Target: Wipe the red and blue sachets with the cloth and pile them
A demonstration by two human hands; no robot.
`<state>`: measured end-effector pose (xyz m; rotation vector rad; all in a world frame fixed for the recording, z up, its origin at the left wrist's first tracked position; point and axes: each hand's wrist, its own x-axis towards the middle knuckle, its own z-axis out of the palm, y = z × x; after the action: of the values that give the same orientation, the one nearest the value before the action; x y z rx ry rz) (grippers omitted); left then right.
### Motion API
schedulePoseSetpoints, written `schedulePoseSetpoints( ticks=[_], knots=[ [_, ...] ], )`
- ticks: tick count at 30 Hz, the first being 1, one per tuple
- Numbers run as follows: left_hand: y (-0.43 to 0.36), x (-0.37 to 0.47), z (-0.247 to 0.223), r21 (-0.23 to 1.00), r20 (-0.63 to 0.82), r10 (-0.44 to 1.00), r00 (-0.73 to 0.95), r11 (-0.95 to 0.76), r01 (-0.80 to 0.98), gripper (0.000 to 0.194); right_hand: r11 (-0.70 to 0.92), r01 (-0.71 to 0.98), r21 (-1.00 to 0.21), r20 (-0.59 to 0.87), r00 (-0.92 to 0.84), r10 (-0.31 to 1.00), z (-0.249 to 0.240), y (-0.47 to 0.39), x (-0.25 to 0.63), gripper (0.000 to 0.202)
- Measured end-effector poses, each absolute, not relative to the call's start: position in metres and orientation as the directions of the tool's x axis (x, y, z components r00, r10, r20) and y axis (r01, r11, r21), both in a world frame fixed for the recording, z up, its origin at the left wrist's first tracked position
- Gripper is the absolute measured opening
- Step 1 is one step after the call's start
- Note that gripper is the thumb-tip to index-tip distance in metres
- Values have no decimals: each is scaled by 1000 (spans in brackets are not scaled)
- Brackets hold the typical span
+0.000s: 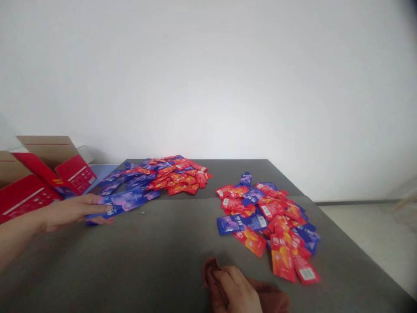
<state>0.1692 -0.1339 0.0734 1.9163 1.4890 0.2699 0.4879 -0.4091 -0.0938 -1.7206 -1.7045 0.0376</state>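
My left hand [80,211] is closed on a few blue-purple sachets [125,201], held just over the table at the left, in front of the far pile. Low in the middle, my right hand [239,291] grips a bunched reddish-brown cloth [213,282]; part of it trails out to the right along the tabletop. Up and to the right of that hand lies a loose heap of red-orange and blue sachets [267,208]. Another mixed pile of sachets [177,176] sits at the back left, blue ones mostly on its left side and red ones on its right.
Two open red cardboard boxes [76,174] stand at the left edge, flaps up, with blue sachets visible inside one. The dark grey table [182,243] ends at a white wall [208,78] behind. Its right edge drops to a pale floor [352,234].
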Motion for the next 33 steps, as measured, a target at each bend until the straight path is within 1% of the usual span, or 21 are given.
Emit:
schedulePoseSetpoints(
  ticks=[2,4,6,7,8,10,12,14,16,18,20,23,25,27,30,31,33],
  knots=[
    [-145,191,56,699,-304,855,419,-99,709,62,123,847,-516,419,125,899,-83,-408,489,22],
    [-155,211,38,756,-403,728,555,-77,651,58,108,830,-547,397,144,906,-74,-408,487,18],
    [-164,231,19,773,-506,557,658,-46,633,55,76,812,-579,370,178,912,-66,-409,484,16],
    [-169,241,11,766,-546,493,677,-33,642,54,56,803,-593,355,198,914,-63,-410,483,15],
    [-174,251,2,753,-572,479,666,-15,657,53,39,795,-605,340,213,916,-60,-411,482,14],
    [-185,268,-12,744,-580,505,640,9,668,51,3,781,-624,313,247,917,-54,-411,482,13],
    [-194,278,-21,755,-555,556,619,23,656,49,-38,775,-631,305,292,907,-46,-408,481,12],
    [-200,280,-26,776,-510,617,599,31,629,47,-68,779,-623,325,337,884,-35,-398,479,12],
    [-205,278,-30,801,-451,685,572,28,598,46,-52,801,-597,371,332,867,-22,-382,473,13],
    [-211,274,-33,823,-387,739,551,8,568,43,6,833,-553,414,268,870,-10,-361,461,15],
    [-216,271,-37,837,-335,771,541,-19,546,37,85,867,-491,434,159,887,-4,-340,445,17],
    [-223,268,-42,845,-255,808,531,-81,529,32,197,896,-397,414,-16,910,-7,-317,427,19],
    [-226,268,-42,828,-211,813,543,-147,541,35,225,907,-356,376,-82,923,-15,-307,425,27],
    [-229,270,-39,793,-205,797,569,-205,574,40,179,932,-315,304,-80,949,-22,-299,436,33],
    [-231,274,-33,721,-229,792,566,-252,645,44,-5,972,-233,152,41,988,-23,-287,468,25],
    [-232,275,-32,705,-235,793,562,-259,660,45,-63,975,-213,121,90,989,-20,-284,479,23],
    [-232,274,-33,707,-237,790,565,-258,658,47,-135,971,-198,103,157,982,-10,-282,495,22]
  ],
)
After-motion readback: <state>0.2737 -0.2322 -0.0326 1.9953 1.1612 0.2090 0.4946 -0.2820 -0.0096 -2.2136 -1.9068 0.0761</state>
